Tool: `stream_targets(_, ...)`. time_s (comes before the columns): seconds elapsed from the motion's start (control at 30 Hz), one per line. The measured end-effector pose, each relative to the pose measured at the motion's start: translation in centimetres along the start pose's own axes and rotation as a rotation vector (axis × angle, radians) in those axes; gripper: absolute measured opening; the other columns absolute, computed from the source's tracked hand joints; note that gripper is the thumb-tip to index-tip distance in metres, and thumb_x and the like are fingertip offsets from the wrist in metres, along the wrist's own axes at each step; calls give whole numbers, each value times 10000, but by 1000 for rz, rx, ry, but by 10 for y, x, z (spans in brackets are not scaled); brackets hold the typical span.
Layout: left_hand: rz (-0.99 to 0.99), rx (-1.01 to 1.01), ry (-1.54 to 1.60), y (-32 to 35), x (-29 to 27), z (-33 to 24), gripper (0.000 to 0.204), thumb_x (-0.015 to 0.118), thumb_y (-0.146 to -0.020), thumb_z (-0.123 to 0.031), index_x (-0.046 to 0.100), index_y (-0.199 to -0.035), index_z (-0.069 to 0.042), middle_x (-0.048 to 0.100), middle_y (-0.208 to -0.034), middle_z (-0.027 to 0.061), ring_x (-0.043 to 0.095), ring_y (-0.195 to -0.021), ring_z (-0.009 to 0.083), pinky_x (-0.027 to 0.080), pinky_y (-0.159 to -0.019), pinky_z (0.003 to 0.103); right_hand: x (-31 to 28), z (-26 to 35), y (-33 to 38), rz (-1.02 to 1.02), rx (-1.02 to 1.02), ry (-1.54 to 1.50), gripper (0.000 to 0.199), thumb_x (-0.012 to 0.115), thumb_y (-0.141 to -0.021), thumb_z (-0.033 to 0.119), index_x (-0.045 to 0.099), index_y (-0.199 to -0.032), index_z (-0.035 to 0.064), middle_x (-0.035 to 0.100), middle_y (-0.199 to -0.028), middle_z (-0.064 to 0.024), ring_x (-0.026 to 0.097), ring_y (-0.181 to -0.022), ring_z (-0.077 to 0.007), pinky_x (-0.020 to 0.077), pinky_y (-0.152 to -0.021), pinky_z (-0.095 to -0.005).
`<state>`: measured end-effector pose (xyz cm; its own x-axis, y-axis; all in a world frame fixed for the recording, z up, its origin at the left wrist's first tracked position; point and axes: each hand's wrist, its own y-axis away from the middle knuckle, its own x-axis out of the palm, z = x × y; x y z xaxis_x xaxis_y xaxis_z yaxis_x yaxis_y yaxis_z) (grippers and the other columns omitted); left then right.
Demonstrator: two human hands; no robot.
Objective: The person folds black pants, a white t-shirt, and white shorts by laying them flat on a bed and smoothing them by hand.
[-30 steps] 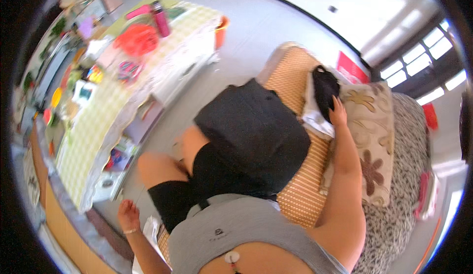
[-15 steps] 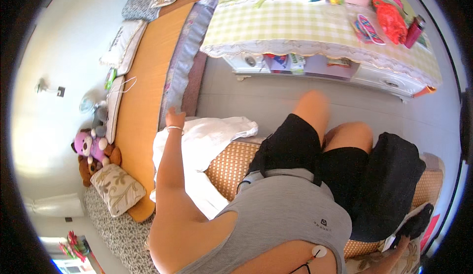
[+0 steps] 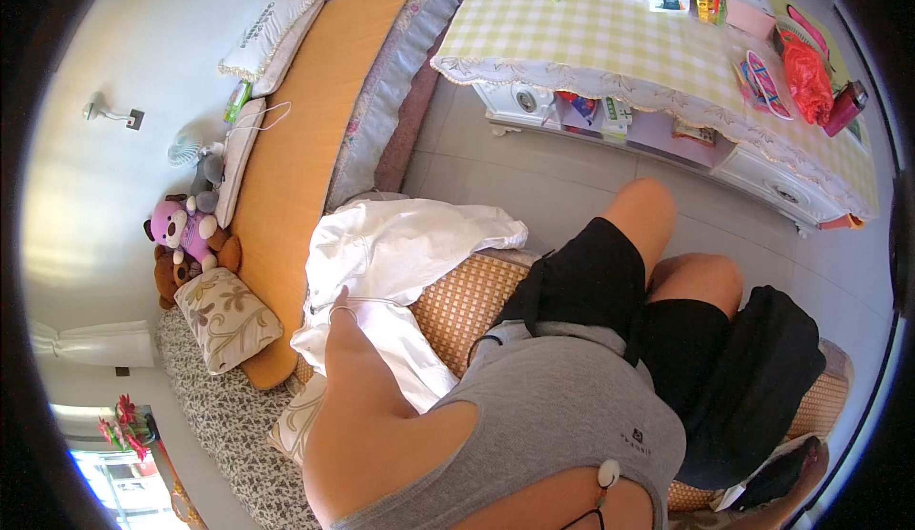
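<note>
A crumpled white garment (image 3: 429, 220) lies spread over the woven seat at my left side. My left hand (image 3: 342, 299), with a bracelet at the wrist, is over this garment; its fingers are mostly hidden, so their grip does not show. Far down on the right, part of my right hand (image 3: 814, 473) appears at the dark rim, beside a black cloth (image 3: 777, 480) on the seat. The fingers there are unclear. A folded black garment (image 3: 762, 387) rests against my right thigh.
I sit on a woven seat (image 3: 467, 296). Left of it runs a bed or bench with a tan mat (image 3: 295, 158), plush toys (image 3: 181, 230) and a patterned cushion (image 3: 229, 320). Ahead stands a low cabinet under a checked tablecloth (image 3: 591, 44), holding a red bag (image 3: 805, 77) and a bottle (image 3: 845, 108).
My left hand has drawn back from the bed's edge to the white garment, which now lies more spread out. My right hand has shifted toward the lower right rim. The view has turned slightly.
</note>
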<state>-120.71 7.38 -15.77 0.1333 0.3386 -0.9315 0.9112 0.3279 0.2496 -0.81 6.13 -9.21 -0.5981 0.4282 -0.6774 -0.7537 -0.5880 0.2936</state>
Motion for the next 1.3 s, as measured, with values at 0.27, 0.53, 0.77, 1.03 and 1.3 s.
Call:
stream_targets(0.27, 183, -48, 434, -4, 40, -33, 278, 668, -693, -273, 569, -847, -64, 545, -815, 84, 517, -729, 209, 418, -631, 339, 62, 157, 51, 177, -293, -148, 462, 542, -934, 323, 502, -1302, 45, 579, -1220, -91, 569, -1082, -207, 432, -880, -275)
stream_targets(0.53, 263, 88, 1132, -40, 17, -98, 121, 632, -711, -160, 566, -697, -60, 525, -643, 56, 502, -548, 177, 410, -499, 302, 143, 285, 128, 342, -549, 3, 371, 503, -964, 231, 526, -1276, 32, 599, -1156, -105, 571, -988, -166, 445, -896, -292)
stream_targets(0.77, 274, 296, 1614, 118, -96, -196, 101, 497, -643, 9, 450, -586, -61, 428, -572, 15, 396, -438, 132, 329, -405, 290, 187, 356, 175, 461, -564, 30, 308, 515, -952, 154, 554, -1227, 20, 625, -1036, -77, 567, -910, -141, 447, -866, -271)
stream_targets(1.03, 1125, 865, 1639, 223, -196, -209, 476, 449, -638, -57, 579, -1078, 66, 622, -1070, 192, 587, -1025, 343, 451, -946, 454, 205, 389, 199, 627, -611, -17, 256, 534, -930, 111, 576, -1152, -9, 631, -1007, -73, 579, -873, -134, 461, -821, -262)
stream_targets(1.3, 1982, 1403, 1180, 354, -235, -227, 426, 504, -618, -126, 579, -994, 62, 607, -1015, 222, 587, -936, 329, 468, -839, 442, 277, 431, 242, 967, -570, -328, 252, 562, -912, 185, 607, -1082, 5, 661, -1010, -95, 627, -934, -180, 487, -819, -299)
